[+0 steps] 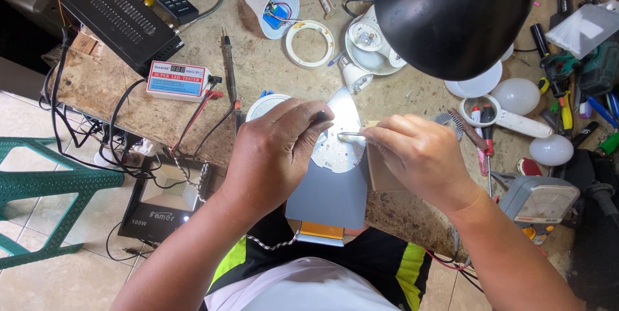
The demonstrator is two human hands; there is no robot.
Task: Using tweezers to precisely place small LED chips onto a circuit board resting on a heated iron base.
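My left hand (277, 153) is closed around a dark-handled tool whose tip reaches over a round white LED board (336, 153). The board lies on a grey metal plate (329, 191) at the bench's near edge. My right hand (419, 156) pinches thin metal tweezers (349, 135), their tip pointing left onto the top of the board. Both hands meet over the board.
A black lamp shade (458, 14) hangs over the back right. Opened bulb housings (274, 8), a white ring (310, 43), bulb domes (516, 96), screwdrivers (482, 137), a small LED tester box (178, 80), a black set-top box (122, 20) and a green plastic stool (45, 188) surround the work area.
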